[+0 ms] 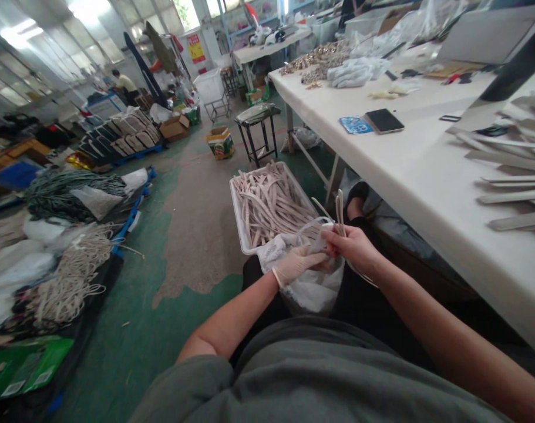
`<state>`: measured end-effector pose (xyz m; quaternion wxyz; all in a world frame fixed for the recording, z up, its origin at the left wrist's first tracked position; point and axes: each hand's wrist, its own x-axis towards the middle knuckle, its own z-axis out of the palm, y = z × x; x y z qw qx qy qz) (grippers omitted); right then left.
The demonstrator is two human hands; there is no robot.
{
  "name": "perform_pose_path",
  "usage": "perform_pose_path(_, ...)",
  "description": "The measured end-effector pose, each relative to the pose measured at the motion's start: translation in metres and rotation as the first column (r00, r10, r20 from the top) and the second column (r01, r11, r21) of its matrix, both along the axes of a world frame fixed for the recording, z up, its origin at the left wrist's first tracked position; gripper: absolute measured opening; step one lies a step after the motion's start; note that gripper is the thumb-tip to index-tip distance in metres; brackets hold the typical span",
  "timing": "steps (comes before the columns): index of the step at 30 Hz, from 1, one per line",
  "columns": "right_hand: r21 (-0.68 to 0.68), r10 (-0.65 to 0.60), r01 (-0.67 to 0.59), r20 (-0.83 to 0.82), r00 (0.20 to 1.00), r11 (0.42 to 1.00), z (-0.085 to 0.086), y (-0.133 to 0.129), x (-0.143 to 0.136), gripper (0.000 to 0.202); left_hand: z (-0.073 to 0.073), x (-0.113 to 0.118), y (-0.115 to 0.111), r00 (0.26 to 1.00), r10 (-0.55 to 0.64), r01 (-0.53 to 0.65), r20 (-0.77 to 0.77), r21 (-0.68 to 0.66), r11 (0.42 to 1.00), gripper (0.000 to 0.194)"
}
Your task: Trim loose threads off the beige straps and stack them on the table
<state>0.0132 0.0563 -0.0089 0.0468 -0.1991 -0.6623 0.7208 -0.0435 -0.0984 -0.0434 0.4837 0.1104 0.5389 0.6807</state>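
My left hand (297,264), in a pale glove, is closed at the mouth of a clear plastic bag (313,292) on my lap; what its fingers pinch is too small to make out. My bare right hand (349,244) is closed on thin beige straps (340,210), whose looped ends stick up above the fingers. Both hands are close together over the bag. Just beyond them, a white crate (237,202) on the floor holds many flat beige strips (269,200).
A long white table (408,153) on the right bears a phone (384,120), gloves (357,71) and more strips (514,170). Past the crate stand a black stool (259,138) and a carton (220,143). Cord bundles (73,276) lie at left. A person (125,85) is far back.
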Motion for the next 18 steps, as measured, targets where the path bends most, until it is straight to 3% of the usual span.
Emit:
perform_pose_path(5, 0.082, -0.089, 0.085, 0.052, 0.995, 0.993, -0.009, 0.02, -0.006, 0.037, -0.022, 0.026, -0.028, 0.984, 0.172, -0.168, 0.054, -0.071, 0.983, 0.067)
perform_pose_path(11, 0.115, -0.117, 0.109, 0.066, 0.991, 0.987, -0.012, 0.029, -0.011, 0.034, -0.037, 0.04, -0.056, 0.961, 0.269, -0.259, 0.067, -0.134, 0.957, 0.049)
perform_pose_path(14, 0.114, -0.134, 0.123, 0.094, 0.987, 0.986, -0.008, 0.029, -0.015, 0.032, -0.047, 0.048, -0.066, 0.985, 0.174, -0.171, 0.002, -0.161, 0.972, 0.044)
perform_pose_path(18, 0.15, -0.165, 0.148, 0.108, 0.98, 0.977, 0.0, 0.032, -0.022, 0.033, -0.055, 0.055, -0.081, 0.996, -0.078, 0.064, -0.047, -0.249, 0.966, 0.038)
